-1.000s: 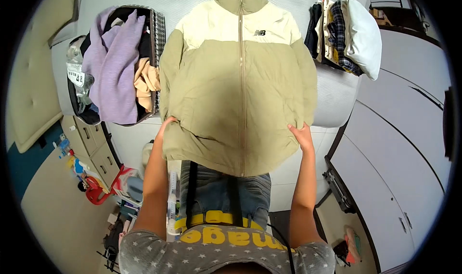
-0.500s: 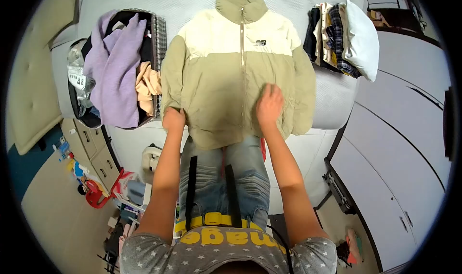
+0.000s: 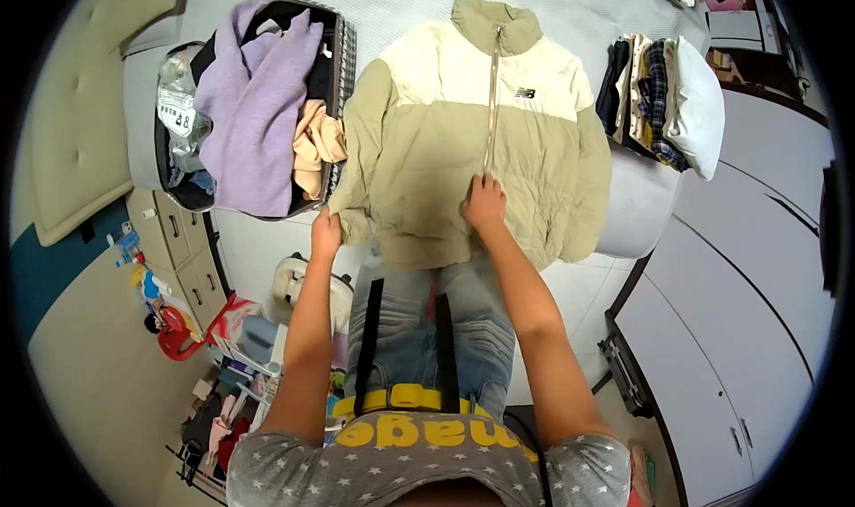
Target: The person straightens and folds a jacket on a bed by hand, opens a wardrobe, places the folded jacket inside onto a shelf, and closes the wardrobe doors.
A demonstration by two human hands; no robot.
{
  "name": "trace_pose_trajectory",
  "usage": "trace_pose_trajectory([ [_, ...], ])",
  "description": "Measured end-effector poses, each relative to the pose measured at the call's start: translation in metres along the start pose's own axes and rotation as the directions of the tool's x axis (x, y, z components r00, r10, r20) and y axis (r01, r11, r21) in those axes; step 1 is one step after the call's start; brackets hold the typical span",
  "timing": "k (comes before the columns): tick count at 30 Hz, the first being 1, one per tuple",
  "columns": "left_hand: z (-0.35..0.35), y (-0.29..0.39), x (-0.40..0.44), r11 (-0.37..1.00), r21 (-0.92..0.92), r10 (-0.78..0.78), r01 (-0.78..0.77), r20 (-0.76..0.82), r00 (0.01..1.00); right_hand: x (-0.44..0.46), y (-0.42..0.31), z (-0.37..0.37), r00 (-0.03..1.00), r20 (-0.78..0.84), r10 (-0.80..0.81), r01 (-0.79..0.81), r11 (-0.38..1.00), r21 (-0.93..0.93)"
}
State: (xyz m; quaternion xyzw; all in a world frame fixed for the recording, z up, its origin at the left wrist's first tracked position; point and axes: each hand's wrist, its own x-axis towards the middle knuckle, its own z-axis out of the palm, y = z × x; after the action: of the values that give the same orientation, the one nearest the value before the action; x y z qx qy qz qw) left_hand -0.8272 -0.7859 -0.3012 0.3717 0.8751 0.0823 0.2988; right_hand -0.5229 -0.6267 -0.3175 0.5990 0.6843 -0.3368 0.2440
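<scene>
One khaki-and-cream puffer jacket (image 3: 436,151) is lying front-up on the bed (image 3: 392,8), hem (image 3: 427,262) overhanging. Left hand (image 3: 326,233) is pinching the cuff (image 3: 354,229), apparently; right hand (image 3: 485,204) is touching the front by the zip (image 3: 492,106), grip can't be told. Holding the cuff lightly while squaring the sleeve (image 3: 362,155) is probably giving the flattest lay. Open suitcase (image 3: 349,61) is holding a lilac knit garment (image 3: 254,133), peach cloth (image 3: 312,142), labelled clear plastic bag (image 3: 185,155).

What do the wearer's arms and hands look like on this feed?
Left hand and right hand: bare, no gloves visible. Forearms are uncovered; the short grey sleeves carry white stars. A black cable runs beside the right sleeve.
</scene>
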Motion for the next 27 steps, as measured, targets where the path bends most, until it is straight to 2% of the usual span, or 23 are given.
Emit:
trace_pose_trajectory([
  [1, -0.014, 0.002, -0.005, 0.940, -0.341, 0.014, -0.001, 0.034, 0.999, -0.003, -0.007, -0.005, 0.996, 0.040, -0.085, 0.079, 0.988, 0.131],
  [2, -0.030, 0.003, -0.011, 0.768, -0.640, 0.038, 0.009, 0.060, 0.997, -0.009, -0.015, -0.007, 0.981, 0.070, -0.178, 0.154, 0.952, 0.263],
  [3, -0.069, 0.028, -0.020, 0.694, -0.694, -0.088, 0.190, 0.181, 0.980, -0.017, -0.027, 0.005, 0.950, -0.022, -0.310, 0.296, 0.880, 0.372],
  [4, -0.094, 0.041, -0.022, 0.689, -0.711, -0.069, 0.141, 0.129, 0.989, -0.029, -0.044, 0.019, 0.898, -0.131, -0.420, 0.431, 0.777, 0.459],
  [6, -0.136, 0.057, -0.021, 0.683, -0.722, -0.078, 0.113, 0.082, 0.994, -0.099, -0.102, -0.059, 0.748, -0.182, -0.638, 0.620, 0.574, 0.535],
  [7, -0.155, 0.064, -0.020, 0.684, -0.717, -0.106, 0.136, 0.086, 0.991, -0.110, -0.122, -0.050, 0.571, -0.366, -0.735, 0.787, 0.363, 0.499],
  [8, -0.172, 0.077, -0.019, 0.682, -0.720, -0.100, 0.129, 0.082, 0.992, -0.129, -0.144, -0.064, 0.563, -0.382, -0.733, 0.795, 0.354, 0.492],
  [9, -0.188, 0.091, -0.017, 0.581, -0.803, -0.094, 0.130, 0.093, 0.991, -0.149, -0.165, -0.084, 0.555, -0.399, -0.730, 0.803, 0.346, 0.485],
  [10, -0.202, 0.104, -0.014, 0.472, -0.871, -0.084, 0.132, 0.104, 0.991, -0.157, -0.186, -0.086, 0.569, -0.484, -0.665, 0.804, 0.326, 0.498],
  [11, -0.211, 0.117, -0.011, 0.471, -0.873, -0.074, 0.125, 0.102, 0.992, -0.162, -0.203, -0.089, 0.577, -0.562, -0.592, 0.806, 0.303, 0.509],
  [13, -0.223, 0.140, -0.006, 0.163, -0.985, -0.117, 0.053, 0.034, 0.993, -0.164, -0.223, -0.118, 0.609, -0.598, -0.521, 0.783, 0.273, 0.559],
  [14, -0.226, 0.146, -0.003, 0.163, -0.985, -0.110, 0.049, 0.031, 0.993, -0.161, -0.229, -0.133, 0.644, -0.620, -0.448, 0.755, 0.238, 0.611],
  [16, -0.227, 0.158, 0.005, -0.322, -0.947, 0.202, -0.007, -0.077, 0.976, -0.144, -0.226, -0.152, 0.646, -0.668, -0.370, 0.755, 0.177, 0.632],
  [17, -0.222, 0.155, 0.012, -0.387, -0.922, 0.238, 0.015, -0.084, 0.968, -0.132, -0.212, -0.164, 0.688, -0.638, -0.347, 0.710, 0.138, 0.691],
  [18, -0.210, 0.153, 0.024, -0.411, -0.910, 0.375, 0.049, -0.120, 0.919, -0.120, -0.194, -0.174, 0.730, -0.601, -0.326, 0.658, 0.097, 0.747],
  [20, -0.179, 0.161, 0.042, 0.027, -0.986, 0.422, -0.166, -0.139, 0.896, -0.072, -0.133, -0.180, 0.771, -0.636, -0.023, 0.619, 0.262, 0.741],
  [21, -0.151, 0.163, 0.053, 0.298, -0.922, 0.448, -0.249, -0.095, 0.889, -0.053, -0.095, -0.189, 0.797, -0.602, 0.053, 0.602, 0.020, 0.798],
  [22, -0.119, 0.167, 0.062, 0.539, -0.778, 0.461, -0.323, -0.048, 0.886, -0.046, -0.064, -0.203, 0.826, -0.510, 0.238, 0.529, -0.018, 0.848],
  [23, -0.089, 0.180, 0.059, 0.743, -0.581, 0.454, -0.333, 0.072, 0.888, -0.002, -0.009, -0.173, 0.865, -0.304, 0.400, 0.292, 0.091, 0.952],
  [24, -0.057, 0.193, 0.053, 0.880, -0.334, 0.412, -0.337, 0.187, 0.892, -0.002, 0.020, -0.179, 0.917, -0.159, 0.365, 0.124, 0.116, 0.985],
  [25, -0.018, 0.190, 0.058, 0.936, -0.109, 0.353, -0.336, 0.287, 0.891, 0.032, 0.078, -0.135, 0.910, -0.122, 0.396, -0.051, 0.401, 0.915],
  [26, 0.011, 0.192, 0.064, 0.933, 0.121, 0.275, -0.339, 0.366, 0.889, 0.067, 0.135, -0.092, 0.901, -0.086, 0.425, -0.229, 0.634, 0.739],
  [27, 0.023, 0.206, 0.066, 0.933, 0.114, 0.280, -0.341, 0.363, 0.889, 0.058, 0.137, -0.095, 0.884, -0.149, 0.443, -0.220, 0.676, 0.704],
])
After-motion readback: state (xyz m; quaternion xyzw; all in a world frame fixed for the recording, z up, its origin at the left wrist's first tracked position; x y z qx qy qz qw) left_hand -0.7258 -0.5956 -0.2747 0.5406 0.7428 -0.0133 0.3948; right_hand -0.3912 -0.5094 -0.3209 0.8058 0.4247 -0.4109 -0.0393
